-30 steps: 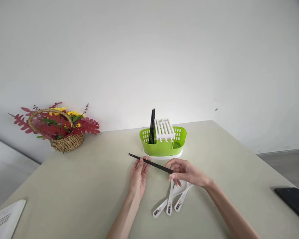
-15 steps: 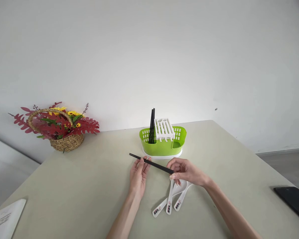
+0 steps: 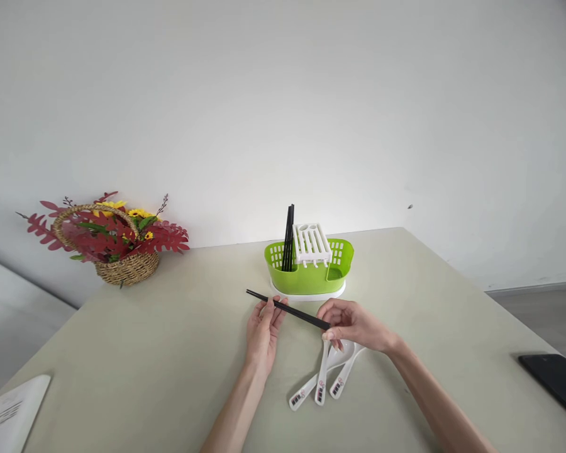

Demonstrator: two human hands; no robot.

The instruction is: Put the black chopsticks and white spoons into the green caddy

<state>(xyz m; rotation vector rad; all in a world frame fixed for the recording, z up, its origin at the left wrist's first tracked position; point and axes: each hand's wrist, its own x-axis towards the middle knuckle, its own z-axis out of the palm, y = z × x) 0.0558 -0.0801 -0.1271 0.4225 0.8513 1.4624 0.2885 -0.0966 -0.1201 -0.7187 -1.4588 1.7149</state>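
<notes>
A pair of black chopsticks (image 3: pixel 302 314) is held slantwise above the table, its thin tips pointing to the left. My left hand (image 3: pixel 265 330) is closed round it near the thin end, thumb on top. At the thick end, my right hand (image 3: pixel 351 326) pinches it between thumb and fingers. Below my right hand lie three white spoons (image 3: pixel 320 377) with printed handles, fanned and overlapping; their bowls are partly hidden by that hand. Beyond both hands stands a green cutlery holder (image 3: pixel 306 284) with a white slatted top (image 3: pixel 313 243). Several black chopsticks (image 3: pixel 287 242) stand upright in its left compartment.
At the back left is a wicker basket (image 3: pixel 128 269) of red and yellow flowers. A white printed object (image 3: pixel 16 409) lies at the front left edge. On the right lies a black phone (image 3: pixel 554 380). A wall (image 3: pixel 283 126) rises behind the table (image 3: pixel 179 352).
Almost nothing differs. The chopsticks and both hands have shifted very slightly to the right, with the same grip throughout.
</notes>
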